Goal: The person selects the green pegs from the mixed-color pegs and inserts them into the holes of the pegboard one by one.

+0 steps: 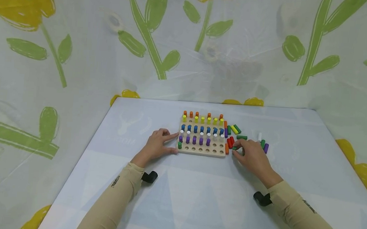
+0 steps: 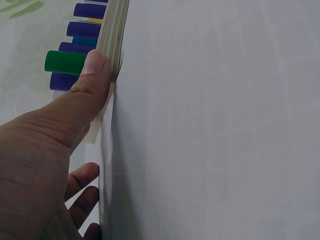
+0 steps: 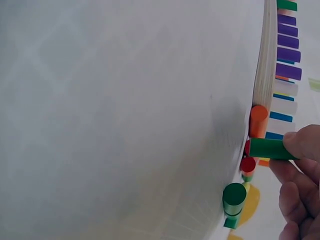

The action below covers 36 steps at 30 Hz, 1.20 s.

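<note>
And showing left arm (image 1: 112, 197) and right arm (image 1: 306, 216), both sleeved, stretched forward behind the fingers! Presenting left hand (image 1: 157, 145) with thumb (image 2: 93, 70) straight, apart from forefinger. Pinching, look, with right hand (image 1: 254, 156), between thumb and forefinger, with other fingers (image 3: 295, 205) curled beside them.

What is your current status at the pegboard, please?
Right hand pinching green peg. Left hand touching pegboard, left side. Loose orange peg between right hand and pegboard.

Head cam: up high, facing forward and down, farthest off, wide over the bench (image 1: 209, 200). Wrist cams: close in, low along the bench, rolled sideways; left faces left fingers (image 2: 90, 80) at edge of pegboard (image 2: 113, 35), right faces right fingers (image 3: 302, 144) and green peg (image 3: 267, 149). All three share pegboard.
</note>
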Each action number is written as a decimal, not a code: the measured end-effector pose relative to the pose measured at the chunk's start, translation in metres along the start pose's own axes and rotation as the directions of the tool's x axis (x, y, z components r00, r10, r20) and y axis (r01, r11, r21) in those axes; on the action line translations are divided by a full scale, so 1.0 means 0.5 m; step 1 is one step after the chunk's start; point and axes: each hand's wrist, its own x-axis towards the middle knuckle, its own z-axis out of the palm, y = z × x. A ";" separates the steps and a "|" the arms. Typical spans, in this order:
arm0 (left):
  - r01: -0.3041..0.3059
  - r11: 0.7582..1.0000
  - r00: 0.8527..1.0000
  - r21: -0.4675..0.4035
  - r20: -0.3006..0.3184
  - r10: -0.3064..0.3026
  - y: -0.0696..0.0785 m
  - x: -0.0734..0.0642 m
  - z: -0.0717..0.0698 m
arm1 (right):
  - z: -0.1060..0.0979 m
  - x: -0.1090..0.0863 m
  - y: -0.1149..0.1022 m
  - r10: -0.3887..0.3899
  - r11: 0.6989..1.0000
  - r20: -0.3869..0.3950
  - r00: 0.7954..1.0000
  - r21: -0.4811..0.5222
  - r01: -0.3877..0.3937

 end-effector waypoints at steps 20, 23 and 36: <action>0.010 1.000 1.000 -0.012 0.006 -0.010 -0.001 0.002 0.000 | 0.005 0.010 -0.014 -0.036 0.999 -0.043 0.998 0.017 0.037; 0.005 1.000 1.000 -0.008 0.002 -0.005 -0.002 0.002 0.001 | 0.007 0.011 -0.017 -0.044 0.999 -0.052 0.998 0.022 0.045; 0.000 1.000 1.000 -0.008 -0.003 0.000 -0.005 0.004 0.002 | 0.013 0.018 -0.031 -0.118 0.993 -0.078 0.990 0.022 0.120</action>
